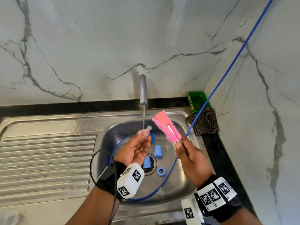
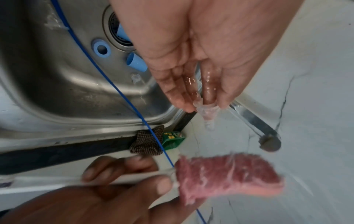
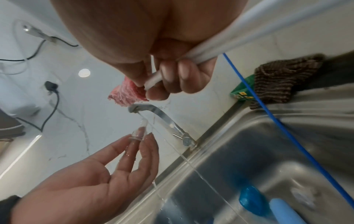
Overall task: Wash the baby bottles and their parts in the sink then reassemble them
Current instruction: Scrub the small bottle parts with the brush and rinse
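Note:
Water runs from the tap (image 1: 143, 91) onto a clear silicone nipple (image 1: 146, 131) (image 2: 207, 113) (image 3: 140, 130). It sits capped over a straight fingertip of my left hand (image 1: 142, 142), which is held palm up above the sink (image 1: 178, 181) with the fingers extended. To the right, my right hand (image 1: 188, 153) grips the white handle (image 3: 249, 36) of a pink sponge brush (image 1: 165, 127) (image 2: 226, 175), its head raised beside the stream. Two blue caps (image 1: 158, 151) (image 1: 147, 161), a blue ring (image 1: 161, 171) and another clear nipple (image 1: 167, 148) lie in the basin.
A blue cord (image 1: 227, 75) slants across the right side and loops through the basin. A green box (image 1: 198, 102) and a checked cloth (image 1: 204, 122) sit at the sink's back right corner. The ribbed drainboard (image 1: 48, 159) lies to the left. Marble walls close in behind and on the right.

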Tool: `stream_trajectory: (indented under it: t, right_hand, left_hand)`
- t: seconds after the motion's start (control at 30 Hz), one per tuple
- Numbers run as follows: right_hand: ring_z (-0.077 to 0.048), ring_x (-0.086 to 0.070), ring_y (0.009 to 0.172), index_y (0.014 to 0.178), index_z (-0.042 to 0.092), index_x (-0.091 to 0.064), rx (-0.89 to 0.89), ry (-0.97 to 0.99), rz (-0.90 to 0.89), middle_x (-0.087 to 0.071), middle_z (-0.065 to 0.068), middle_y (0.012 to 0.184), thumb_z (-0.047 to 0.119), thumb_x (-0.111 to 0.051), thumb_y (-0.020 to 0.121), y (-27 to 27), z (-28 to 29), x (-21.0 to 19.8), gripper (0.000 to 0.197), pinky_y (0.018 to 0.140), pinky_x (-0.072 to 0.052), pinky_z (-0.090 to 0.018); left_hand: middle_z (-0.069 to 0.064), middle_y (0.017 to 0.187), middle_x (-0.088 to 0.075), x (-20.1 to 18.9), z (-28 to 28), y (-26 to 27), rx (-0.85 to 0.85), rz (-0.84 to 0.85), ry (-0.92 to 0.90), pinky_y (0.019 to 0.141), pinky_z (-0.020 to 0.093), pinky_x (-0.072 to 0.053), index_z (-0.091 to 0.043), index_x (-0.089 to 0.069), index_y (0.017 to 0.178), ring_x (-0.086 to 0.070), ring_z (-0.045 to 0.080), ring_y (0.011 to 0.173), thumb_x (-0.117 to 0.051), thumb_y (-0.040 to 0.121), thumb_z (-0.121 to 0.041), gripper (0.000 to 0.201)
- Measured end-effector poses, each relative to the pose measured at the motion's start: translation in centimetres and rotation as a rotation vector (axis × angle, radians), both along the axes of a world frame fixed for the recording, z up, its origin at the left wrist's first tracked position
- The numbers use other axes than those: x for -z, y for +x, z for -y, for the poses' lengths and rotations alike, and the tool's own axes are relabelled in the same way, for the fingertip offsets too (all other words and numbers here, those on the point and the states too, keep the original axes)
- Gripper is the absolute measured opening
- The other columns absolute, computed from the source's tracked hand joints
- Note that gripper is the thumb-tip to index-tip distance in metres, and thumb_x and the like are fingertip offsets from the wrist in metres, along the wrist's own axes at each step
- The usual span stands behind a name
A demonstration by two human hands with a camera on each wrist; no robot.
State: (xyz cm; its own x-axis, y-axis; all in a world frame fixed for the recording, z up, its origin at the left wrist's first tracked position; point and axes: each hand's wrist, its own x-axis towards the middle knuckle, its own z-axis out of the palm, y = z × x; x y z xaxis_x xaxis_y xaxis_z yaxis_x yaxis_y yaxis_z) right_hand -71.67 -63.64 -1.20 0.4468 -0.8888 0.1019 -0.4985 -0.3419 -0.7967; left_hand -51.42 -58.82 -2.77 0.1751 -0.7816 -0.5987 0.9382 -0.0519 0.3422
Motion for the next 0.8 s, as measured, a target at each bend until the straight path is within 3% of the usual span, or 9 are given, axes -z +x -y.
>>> stream_trajectory:
  t: [0.07,0.13,0.23,0.3,0.37,0.5,0.6,0.73,0.8]
  right_hand:
    - [-0.011,-0.057,0.061,0.152,0.051,-0.028,-0.056,-0.068,0.003,-0.061,0.003,0.071,0.047,-0.036,0.103,1.0,-0.5,-0.6,0.049,0.061,-0.046,-0.027]
    - [-0.004,-0.054,0.062,0.152,0.056,-0.021,-0.114,-0.164,-0.023,-0.063,0.006,0.08,0.035,-0.04,0.101,2.3,-0.7,-1.1,0.058,0.063,-0.043,-0.018]
    - [-0.005,-0.05,0.069,0.154,0.041,-0.033,-0.093,-0.299,-0.015,-0.062,0.004,0.085,0.019,-0.048,0.097,5.1,-2.0,-1.8,0.063,0.067,-0.034,-0.009]
    - [-0.01,-0.051,0.072,0.153,0.028,-0.041,-0.128,-0.357,-0.001,-0.06,0.001,0.081,0.013,-0.05,0.095,6.6,-4.0,-2.3,0.061,0.065,-0.036,-0.014]
    - [-0.012,-0.052,0.071,0.15,0.026,-0.046,-0.204,-0.379,-0.032,-0.057,0.001,0.081,0.007,-0.053,0.092,7.0,-5.5,-2.4,0.062,0.066,-0.039,-0.022]
    - [-0.004,-0.046,0.067,0.149,0.033,-0.046,-0.09,-0.369,-0.049,-0.053,0.006,0.079,0.006,-0.054,0.091,7.0,-5.2,-2.4,0.064,0.062,-0.038,-0.02]
    - [-0.011,-0.049,0.069,0.15,0.034,-0.043,-0.227,-0.384,-0.093,-0.056,0.002,0.082,0.008,-0.051,0.089,7.9,-7.3,-2.4,0.066,0.064,-0.042,-0.027]
    - [-0.014,-0.056,0.069,0.152,0.037,-0.034,-0.118,-0.373,-0.052,-0.064,-0.003,0.083,0.02,-0.042,0.093,8.0,-7.0,-2.5,0.062,0.066,-0.047,-0.026]
    - [-0.018,-0.06,0.073,0.154,0.037,-0.032,-0.209,-0.35,-0.041,-0.066,-0.005,0.089,0.019,-0.041,0.094,8.6,-8.2,-2.5,0.063,0.069,-0.05,-0.031]
  left_hand:
    - [0.017,0.108,-0.071,-1.0,-1.1,-0.6,-0.007,0.0,0.002,0.081,0.029,-0.059,0.005,-0.07,0.114,-0.072,0.02,0.082,-0.071,0.086,-0.013,0.033]
    - [0.016,0.105,-0.071,-1.7,-2.0,-1.2,0.002,0.011,-0.009,0.082,0.029,-0.058,0.006,-0.066,0.12,-0.071,0.018,0.079,-0.072,0.085,-0.012,0.04]
    - [0.014,0.097,-0.071,-2.7,-3.3,-1.3,0.003,0.012,-0.044,0.082,0.027,-0.058,0.007,-0.068,0.113,-0.07,0.016,0.077,-0.071,0.086,-0.01,0.033]
    - [0.015,0.091,-0.07,-3.3,-3.9,-0.8,-0.023,-0.007,-0.063,0.072,0.024,-0.06,0.006,-0.069,0.104,-0.069,0.015,0.07,-0.071,0.082,-0.009,0.027]
    - [0.014,0.085,-0.069,-3.5,-4.6,0.1,-0.038,0.001,-0.078,0.062,0.021,-0.059,0.005,-0.068,0.103,-0.067,0.014,0.064,-0.07,0.08,-0.008,0.026]
    - [0.01,0.079,-0.067,-3.5,-6.0,0.7,-0.023,0.017,-0.069,0.062,0.021,-0.058,0.002,-0.068,0.095,-0.064,0.014,0.066,-0.07,0.085,-0.007,0.013]
    - [0.011,0.076,-0.069,-3.5,-6.9,1.3,-0.034,0.012,-0.08,0.056,0.021,-0.057,0.003,-0.066,0.097,-0.066,0.014,0.06,-0.07,0.078,-0.005,0.021]
    - [0.01,0.08,-0.068,-3.2,-7.8,1.9,-0.001,0.008,-0.075,0.059,0.021,-0.058,0.002,-0.067,0.1,-0.066,0.013,0.064,-0.069,0.084,-0.009,0.019]
    - [0.013,0.081,-0.066,-2.9,-8.0,2.0,-0.039,0.014,-0.063,0.058,0.022,-0.058,0.004,-0.066,0.104,-0.065,0.015,0.061,-0.07,0.082,-0.007,0.024]
